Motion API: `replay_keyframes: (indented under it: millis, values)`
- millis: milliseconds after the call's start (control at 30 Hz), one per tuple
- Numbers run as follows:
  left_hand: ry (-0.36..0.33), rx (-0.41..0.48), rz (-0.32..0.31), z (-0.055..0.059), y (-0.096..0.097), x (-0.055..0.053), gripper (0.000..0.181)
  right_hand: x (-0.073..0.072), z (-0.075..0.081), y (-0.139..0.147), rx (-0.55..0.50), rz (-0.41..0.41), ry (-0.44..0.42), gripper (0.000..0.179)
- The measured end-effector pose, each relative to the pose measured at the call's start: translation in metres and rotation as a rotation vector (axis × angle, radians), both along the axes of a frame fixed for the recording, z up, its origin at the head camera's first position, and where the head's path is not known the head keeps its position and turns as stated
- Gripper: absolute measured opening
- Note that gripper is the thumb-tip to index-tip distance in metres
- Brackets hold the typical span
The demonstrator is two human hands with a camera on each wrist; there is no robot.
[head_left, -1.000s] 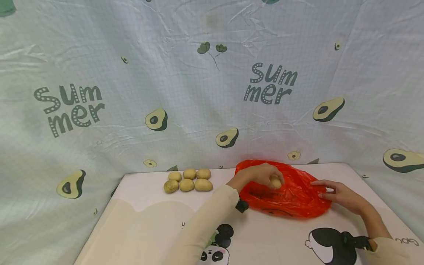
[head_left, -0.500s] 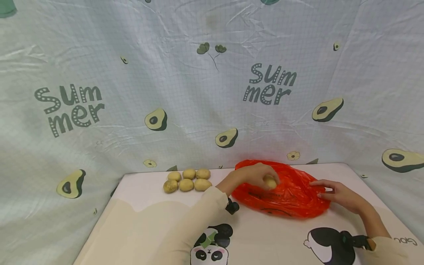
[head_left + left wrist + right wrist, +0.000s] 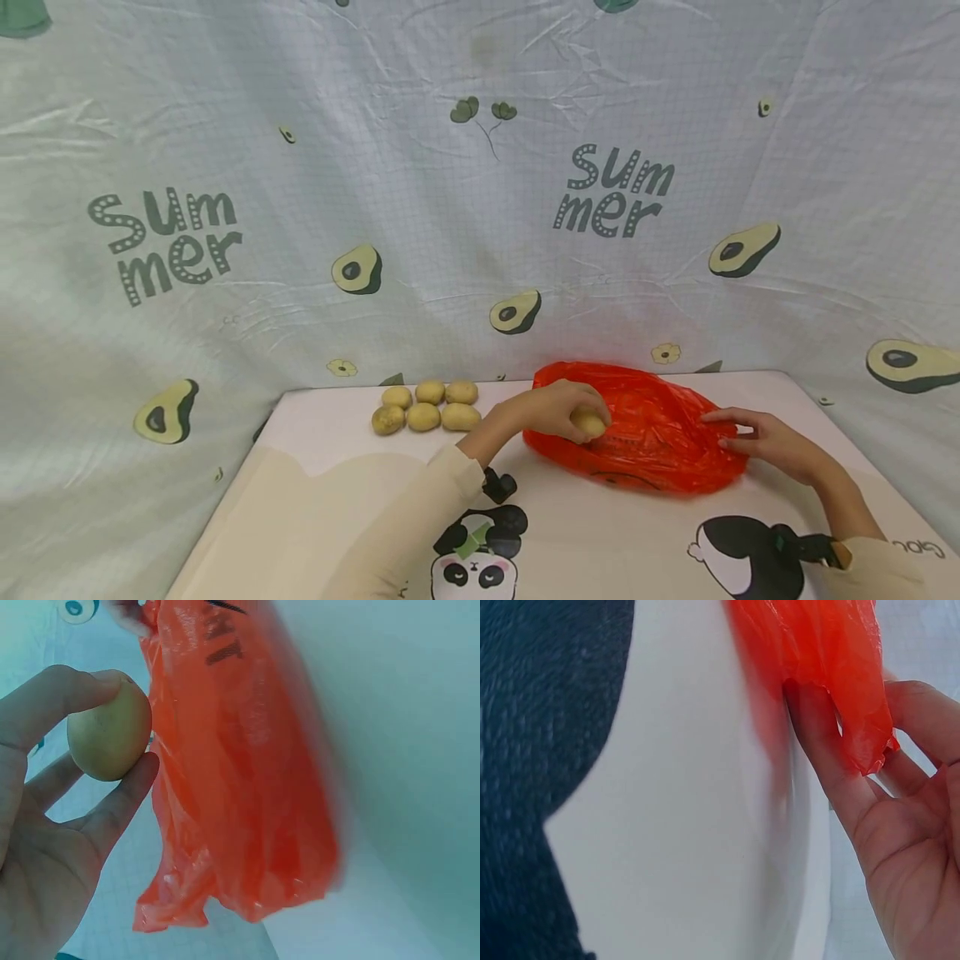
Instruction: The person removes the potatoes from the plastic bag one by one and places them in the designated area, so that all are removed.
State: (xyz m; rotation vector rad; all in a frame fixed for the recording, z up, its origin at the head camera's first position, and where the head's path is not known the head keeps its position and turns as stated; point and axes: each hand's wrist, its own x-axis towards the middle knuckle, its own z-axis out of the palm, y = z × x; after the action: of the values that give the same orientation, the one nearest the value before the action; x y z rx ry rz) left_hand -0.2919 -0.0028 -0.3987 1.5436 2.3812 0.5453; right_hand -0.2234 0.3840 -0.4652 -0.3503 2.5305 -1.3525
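Note:
My left hand [image 3: 557,408] holds a potato [image 3: 590,424] over the left part of a red plastic bag [image 3: 652,450]. In the left wrist view, thumb and fingertips pinch that small yellow potato [image 3: 111,736] beside the bag [image 3: 240,772]. At the bag's right end, my right hand [image 3: 776,442] grips the crumpled plastic between thumb and fingers; in the right wrist view a fold of the bag [image 3: 847,675] hangs between them. Whatever lies inside the bag cannot be made out.
Several potatoes [image 3: 423,417] stand in two rows at the table's back left. The pale table [image 3: 337,500] bears printed cartoon figures, including a panda [image 3: 474,575]. Behind it hangs a white cloth [image 3: 450,208] with avocado prints.
My left hand has moved left across the bag with the potato in its fingers, nearer the bag's left edge. My right hand has kept its place at the bag's right end.

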Motion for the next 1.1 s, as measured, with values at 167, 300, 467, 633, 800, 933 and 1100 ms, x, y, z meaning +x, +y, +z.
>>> replay_keyframes:
  millis: [167, 300, 467, 633, 800, 933, 1100]
  values:
    - [0.002, 0.040, 0.003, -0.003, -0.012, 0.006, 0.028, 0.001, 0.000, 0.000, 0.013, -0.002, 0.007, 0.052]
    - [-0.002, 0.074, -0.006, -0.004, -0.021, 0.007, 0.028, 0.001, 0.001, 0.000, 0.030, -0.005, 0.001, 0.051]
    - [-0.013, 0.077, 0.014, -0.005, -0.035, 0.010, 0.027, -0.001, 0.002, 0.000, 0.042, -0.008, -0.012, 0.052]
    - [-0.009, 0.071, 0.054, -0.007, -0.053, 0.017, 0.028, -0.002, 0.005, -0.001, 0.048, -0.009, -0.024, 0.053]
    - [-0.019, 0.094, 0.061, -0.009, -0.068, 0.024, 0.028, -0.001, 0.009, -0.002, 0.065, -0.002, -0.008, 0.048]
    - [-0.041, 0.096, 0.099, -0.013, -0.078, 0.029, 0.029, 0.000, 0.008, -0.004, 0.059, -0.003, -0.011, 0.047]
    - [-0.057, 0.131, 0.112, -0.016, -0.088, 0.031, 0.032, 0.001, 0.005, -0.004, 0.057, -0.007, -0.004, 0.047]
